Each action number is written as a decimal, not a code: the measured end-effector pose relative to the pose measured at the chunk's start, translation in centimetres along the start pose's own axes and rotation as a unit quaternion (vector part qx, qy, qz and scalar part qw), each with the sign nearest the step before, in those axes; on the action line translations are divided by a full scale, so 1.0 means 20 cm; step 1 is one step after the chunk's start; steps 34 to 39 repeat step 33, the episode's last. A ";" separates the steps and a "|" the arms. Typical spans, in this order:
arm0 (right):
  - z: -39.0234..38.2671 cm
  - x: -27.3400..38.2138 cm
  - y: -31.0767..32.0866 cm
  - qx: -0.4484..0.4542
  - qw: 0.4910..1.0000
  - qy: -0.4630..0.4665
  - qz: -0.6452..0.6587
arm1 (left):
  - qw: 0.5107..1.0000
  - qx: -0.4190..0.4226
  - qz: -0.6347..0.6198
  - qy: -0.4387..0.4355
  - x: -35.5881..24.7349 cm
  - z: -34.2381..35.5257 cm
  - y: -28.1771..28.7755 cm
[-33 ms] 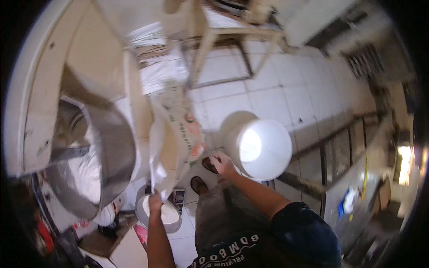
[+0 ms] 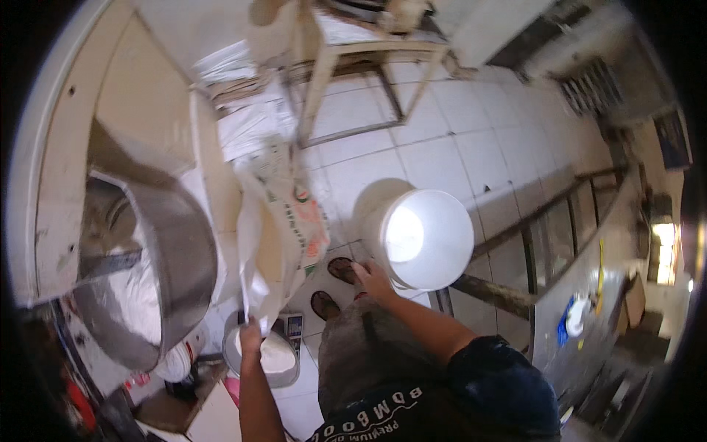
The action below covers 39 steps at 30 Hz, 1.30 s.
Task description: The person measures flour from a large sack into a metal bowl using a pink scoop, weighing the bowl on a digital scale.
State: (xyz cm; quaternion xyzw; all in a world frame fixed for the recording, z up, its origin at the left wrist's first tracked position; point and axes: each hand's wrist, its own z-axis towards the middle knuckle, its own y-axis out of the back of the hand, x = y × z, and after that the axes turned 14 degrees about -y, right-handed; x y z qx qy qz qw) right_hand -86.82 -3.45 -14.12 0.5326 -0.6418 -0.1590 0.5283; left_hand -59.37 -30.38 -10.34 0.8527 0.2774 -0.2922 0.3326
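My left hand is closed on the near edge of a tall white sack with green and red print, whose mouth hangs open toward me. Just beneath that hand stands a grey basin with white powder in it. My right hand is empty, its fingers loosely stretched out. It hangs in front of my knees, just left of a white bucket; I cannot tell whether it touches the bucket. The bucket is open at the top, with a bright patch of light inside.
At the left stands a large metal mixer bowl with white powder in it. Folded sacks are stacked beyond the printed sack. A wooden table stands at the far side, and a dark metal frame supports a worktop at right.
The whole view has shifted slightly and is less blurred. My right hand's fingers now point lower, while my left hand keeps its hold on the sack.
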 end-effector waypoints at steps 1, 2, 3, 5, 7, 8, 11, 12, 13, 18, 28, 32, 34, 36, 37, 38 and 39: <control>-0.03 -0.08 0.06 0.070 0.970 -0.198 0.125 | 1.000 0.005 -0.008 0.004 -0.08 -0.03 0.01; -0.07 -0.18 0.15 0.039 0.816 -0.442 0.369 | 1.000 0.013 -0.014 0.010 -0.17 -0.05 0.02; -0.12 -0.26 0.23 -0.074 0.638 -0.589 0.490 | 0.999 0.026 -0.048 0.008 -0.17 -0.05 0.03; -0.17 -0.38 0.23 -0.119 0.545 -0.630 0.541 | 0.999 0.020 -0.041 0.014 -0.15 -0.06 0.08; -0.13 -0.49 0.18 -0.100 0.521 -0.565 0.633 | 0.999 0.010 -0.036 0.019 -0.12 -0.02 0.07; -0.11 -0.60 0.06 -0.082 0.515 -0.507 0.686 | 0.999 0.006 -0.023 0.026 -0.09 0.00 0.09; -0.10 -0.59 0.00 -0.105 0.465 -0.473 0.741 | 1.000 -0.008 0.009 0.004 -0.20 -0.09 0.12; -0.08 -0.52 0.08 -0.126 0.447 -0.477 0.746 | 1.000 -0.011 0.012 -0.019 -0.26 -0.13 0.12; -0.09 -0.49 0.14 -0.109 0.455 -0.430 0.772 | 0.999 -0.003 -0.002 -0.051 -0.24 -0.12 0.15; -0.12 -0.41 0.39 -0.117 0.503 -0.434 0.738 | 0.980 -0.057 0.131 -0.138 -0.44 -0.23 0.16; -0.52 -0.04 0.96 -0.108 0.599 -0.372 0.701 | 0.888 -0.107 0.240 -0.377 -0.68 -0.40 0.11; -0.82 0.17 1.18 -0.094 0.658 -0.317 0.677 | 0.927 0.017 0.159 -0.338 -0.89 -0.56 0.04; -0.89 0.20 1.22 -0.077 0.669 -0.303 0.674 | 0.949 0.065 0.117 -0.284 -0.91 -0.58 0.05; -0.89 0.20 1.22 -0.077 0.669 -0.303 0.674 | 0.949 0.065 0.117 -0.284 -0.91 -0.58 0.05; -0.89 0.20 1.22 -0.077 0.669 -0.303 0.674 | 0.949 0.065 0.117 -0.284 -0.91 -0.58 0.05; -0.89 0.20 1.22 -0.077 0.669 -0.303 0.674 | 0.949 0.065 0.117 -0.284 -0.91 -0.58 0.05; -0.89 0.20 1.22 -0.077 0.669 -0.303 0.674 | 0.949 0.065 0.117 -0.284 -0.91 -0.58 0.05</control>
